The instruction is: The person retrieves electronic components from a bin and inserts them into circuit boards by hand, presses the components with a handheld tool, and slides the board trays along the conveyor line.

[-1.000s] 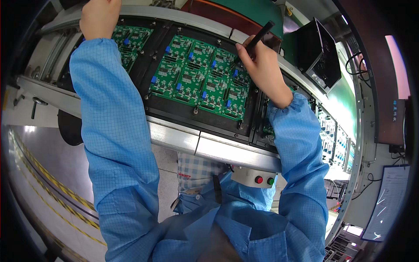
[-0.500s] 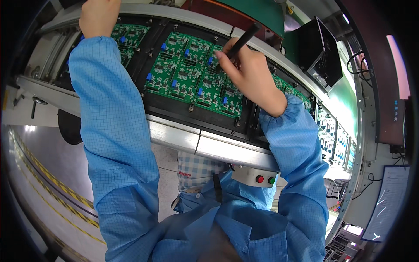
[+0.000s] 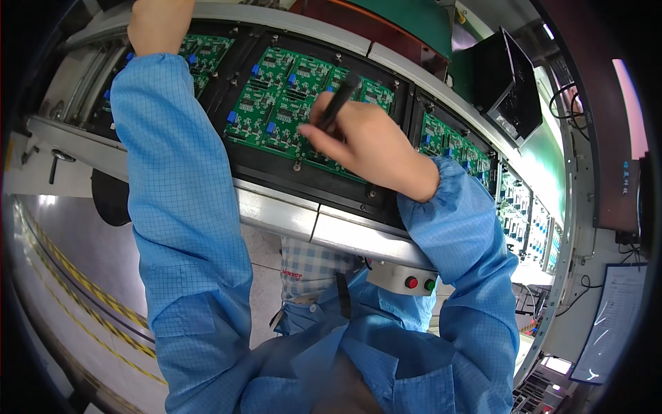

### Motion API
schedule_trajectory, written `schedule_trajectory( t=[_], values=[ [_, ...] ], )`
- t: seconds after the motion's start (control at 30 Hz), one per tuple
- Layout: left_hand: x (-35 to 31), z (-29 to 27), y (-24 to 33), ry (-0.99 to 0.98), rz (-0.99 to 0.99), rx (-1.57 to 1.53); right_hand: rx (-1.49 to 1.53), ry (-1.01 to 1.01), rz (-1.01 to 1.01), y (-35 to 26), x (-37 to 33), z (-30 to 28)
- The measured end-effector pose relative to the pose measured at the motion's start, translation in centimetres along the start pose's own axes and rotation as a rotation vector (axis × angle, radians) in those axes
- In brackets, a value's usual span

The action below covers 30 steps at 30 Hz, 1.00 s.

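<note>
My right hand [image 3: 369, 138] is closed around a thick black pen-like tool [image 3: 339, 100], its upper end leaning away from me. The tip is hidden behind my fingers. Under that hand lies a green circuit-board panel [image 3: 265, 103] with small blue blocks and dark chips, set in a black carrier frame [image 3: 265, 160]. My left hand [image 3: 160, 27] reaches to the far left beyond the frame. The picture's top edge cuts off its fingers, so what they do is hidden. Beside its wrist is another green board panel [image 3: 210, 52], partly covered by my sleeve.
Metal rails [image 3: 276, 207] run along the conveyor's near side. More boards [image 3: 455, 141] lie to the right, some under bright light. A control box [image 3: 396, 278] with red and green buttons hangs below the near rail. A black monitor-like box [image 3: 507, 86] stands at the far right.
My right hand has moved left and nearer to me over the middle panel, carrying the black pen-like tool. The right-hand boards show more now. My left hand has barely shifted.
</note>
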<state>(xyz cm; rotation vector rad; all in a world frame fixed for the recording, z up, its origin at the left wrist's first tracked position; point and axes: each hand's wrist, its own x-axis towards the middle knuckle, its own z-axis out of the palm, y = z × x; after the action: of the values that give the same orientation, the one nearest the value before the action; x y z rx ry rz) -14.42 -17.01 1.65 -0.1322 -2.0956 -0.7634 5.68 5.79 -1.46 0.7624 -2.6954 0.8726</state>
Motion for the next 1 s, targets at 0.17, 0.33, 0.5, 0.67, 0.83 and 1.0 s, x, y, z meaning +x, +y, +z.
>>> schedule_trajectory(
  t=[0.17, 0.33, 0.5, 0.67, 0.83, 1.0],
  values=[
    [-0.7, -0.1, 0.6, 0.022, -0.004, -0.007, 0.047, 0.192, 0.090, 0.0, -1.1, -1.5],
    [-0.8, 0.0, 0.2, 0.003, 0.007, 0.009, 0.012, 0.224, 0.197, 0.5, -1.9, -2.3],
    [-0.8, 0.3, 0.3, 0.006, 0.004, 0.005, -0.060, 0.133, 0.115, 1.7, -2.0, -1.2],
    [-0.5, 0.2, -0.1, 0.011, 0.004, 0.009, 0.063, 0.164, 0.111, -0.4, -0.9, -1.0],
    [-0.8, 0.8, -0.2, 0.000, -0.026, 0.000, 0.092, 0.000, 0.036, -1.0, -0.6, 0.3],
    [-1.1, 0.8, -0.4, -0.006, -0.040, -0.019, 0.080, 0.253, 0.174, -0.1, 0.1, -1.8]
  ],
)
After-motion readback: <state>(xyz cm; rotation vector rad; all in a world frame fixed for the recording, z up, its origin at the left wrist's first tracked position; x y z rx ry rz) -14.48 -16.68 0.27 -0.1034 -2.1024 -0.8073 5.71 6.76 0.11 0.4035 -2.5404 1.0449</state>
